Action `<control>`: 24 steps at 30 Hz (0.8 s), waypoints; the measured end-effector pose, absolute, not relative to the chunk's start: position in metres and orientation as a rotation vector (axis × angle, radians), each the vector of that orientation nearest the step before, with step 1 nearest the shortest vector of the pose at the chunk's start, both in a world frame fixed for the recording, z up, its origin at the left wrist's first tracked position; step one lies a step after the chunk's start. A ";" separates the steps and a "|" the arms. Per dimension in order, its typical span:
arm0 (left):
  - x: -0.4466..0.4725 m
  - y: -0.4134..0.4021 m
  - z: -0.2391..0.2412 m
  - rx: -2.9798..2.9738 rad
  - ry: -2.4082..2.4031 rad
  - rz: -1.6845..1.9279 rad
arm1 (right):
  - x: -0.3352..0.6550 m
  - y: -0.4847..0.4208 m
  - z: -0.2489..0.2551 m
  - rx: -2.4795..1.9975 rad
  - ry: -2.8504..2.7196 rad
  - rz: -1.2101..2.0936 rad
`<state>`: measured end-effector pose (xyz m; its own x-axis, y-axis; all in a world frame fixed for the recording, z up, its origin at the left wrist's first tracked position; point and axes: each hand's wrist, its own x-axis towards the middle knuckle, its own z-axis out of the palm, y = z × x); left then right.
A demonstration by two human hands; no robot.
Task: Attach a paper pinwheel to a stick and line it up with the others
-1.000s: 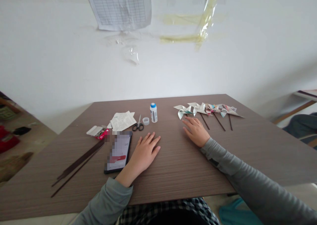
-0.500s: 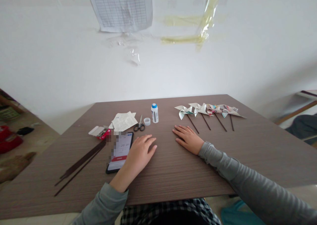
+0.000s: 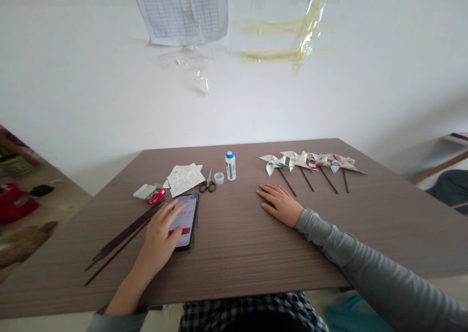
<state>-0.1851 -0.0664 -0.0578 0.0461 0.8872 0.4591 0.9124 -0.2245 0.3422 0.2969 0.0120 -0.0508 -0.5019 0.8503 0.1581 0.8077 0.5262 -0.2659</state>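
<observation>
Hands lie apart and ungrasping: the open left hand (image 3: pixel 159 232) rests its fingers on a smartphone (image 3: pixel 189 219), long axis pointing forward; the flat right hand (image 3: pixel 280 205) on the wooden tabletop (image 3: pixel 241 259) lies nearer the row of paper pinwheels (image 3: pixel 310 162), just beyond it.

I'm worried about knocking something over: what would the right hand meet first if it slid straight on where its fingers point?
The right hand would likely meet the blue-capped white bottle first, though depth here is hard to judge.
</observation>
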 end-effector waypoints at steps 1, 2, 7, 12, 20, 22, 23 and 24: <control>-0.188 -0.067 -0.061 -2.238 -1.933 -0.924 | 0.297 0.012 -0.050 -1.397 -2.500 0.231; -0.189 -0.068 -0.064 -2.233 -1.937 -0.915 | 0.297 0.012 -0.050 -1.403 -2.499 0.233; -0.188 -0.069 -0.068 -2.219 -1.926 -0.920 | 0.296 0.011 -0.048 -1.431 -2.495 0.244; -0.186 -0.071 -0.067 -2.179 -1.934 -0.984 | 0.298 0.012 -0.049 -1.407 -2.498 0.249; -0.185 -0.072 -0.066 -2.182 -1.968 -0.965 | 0.299 0.012 -0.050 -1.404 -2.489 0.243; -0.185 -0.072 -0.067 -2.181 -1.970 -0.962 | 0.298 0.013 -0.051 -1.400 -2.484 0.239; -0.185 -0.072 -0.067 -2.181 -1.968 -0.960 | 0.298 0.013 -0.051 -1.397 -2.484 0.240; -0.185 -0.072 -0.067 -2.182 -1.965 -0.958 | 0.298 0.013 -0.051 -1.395 -2.485 0.242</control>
<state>-0.1855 -0.0720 -0.0671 -0.0011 0.8817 0.4718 0.9148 -0.1897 0.3567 0.2982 0.0130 -0.0506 -0.4940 0.8545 0.1606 0.8075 0.5194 -0.2797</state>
